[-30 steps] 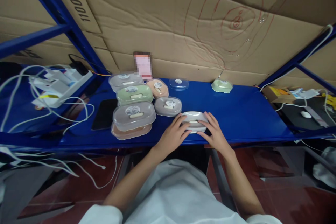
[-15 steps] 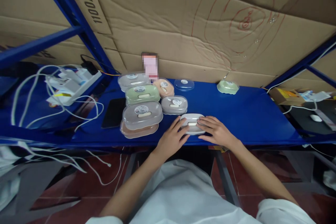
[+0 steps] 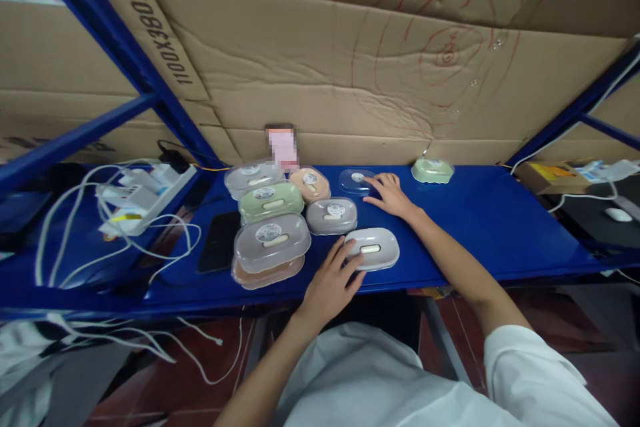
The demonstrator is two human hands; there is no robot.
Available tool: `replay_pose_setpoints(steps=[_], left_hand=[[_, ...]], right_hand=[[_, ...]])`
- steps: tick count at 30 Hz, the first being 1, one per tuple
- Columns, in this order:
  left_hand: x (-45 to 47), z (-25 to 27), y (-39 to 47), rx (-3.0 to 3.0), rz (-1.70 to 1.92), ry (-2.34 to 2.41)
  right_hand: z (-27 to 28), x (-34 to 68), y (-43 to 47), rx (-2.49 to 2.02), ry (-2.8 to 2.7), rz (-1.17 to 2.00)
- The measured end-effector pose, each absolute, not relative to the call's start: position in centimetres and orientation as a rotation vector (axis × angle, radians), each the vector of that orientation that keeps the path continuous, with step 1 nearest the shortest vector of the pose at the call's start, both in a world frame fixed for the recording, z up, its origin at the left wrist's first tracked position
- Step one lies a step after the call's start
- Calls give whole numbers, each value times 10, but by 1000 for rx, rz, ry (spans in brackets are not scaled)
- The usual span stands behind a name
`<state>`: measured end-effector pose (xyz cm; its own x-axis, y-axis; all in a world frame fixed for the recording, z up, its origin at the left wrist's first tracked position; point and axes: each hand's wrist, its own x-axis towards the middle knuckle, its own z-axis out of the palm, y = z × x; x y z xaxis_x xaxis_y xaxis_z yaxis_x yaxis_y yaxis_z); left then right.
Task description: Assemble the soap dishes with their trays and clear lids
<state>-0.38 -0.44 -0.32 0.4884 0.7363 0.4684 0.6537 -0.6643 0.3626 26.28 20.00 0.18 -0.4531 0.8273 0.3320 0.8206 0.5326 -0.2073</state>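
Note:
A light grey oval box base (image 3: 386, 257) without a lid lies near the table's front edge, a small cream oblong piece (image 3: 371, 249) in its middle. The spread fingers of my left hand (image 3: 330, 280) rest on its left side. Farther back, my right hand (image 3: 391, 195) is stretched out, fingertips at the right edge of a clear oval lid (image 3: 354, 180) with a round label. Its thumb is apart from the fingers. Left of the base stand lidded boxes: a small grey one (image 3: 333, 217), a larger grey one (image 3: 273, 243) atop a peach one (image 3: 267, 273), and a green one (image 3: 271, 201).
Another peach box (image 3: 310, 185) and a grey box (image 3: 253, 180) stand behind. A green lidded box (image 3: 433, 171) sits at the back right. A phone-like black slab (image 3: 219, 243), a white power strip (image 3: 155, 197) and loose cables lie left. Cardboard (image 3: 310, 67) walls the back.
My right hand has left the grey base and moved back to the clear lid. My left hand stays at the base's left side. The camera view has shifted slightly.

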Motion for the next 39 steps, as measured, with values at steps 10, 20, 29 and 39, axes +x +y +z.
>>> replay_pose_setpoints(steps=[10,20,29,39], left_hand=[[-6,-3,-6,2345,950,1242],[-7,-5,-1,2121,984,1240],[-11,-8,1,2168,946,1213],[-11,-7,1,2125,1008,1183]], right_hand=[[37,289,180,-1184,-2155,452],[12,281,-9,-1216,-2160,260],[-3,264,-17,-1179,-2266,65],[0,266,-21,-1134,-2286,62]])
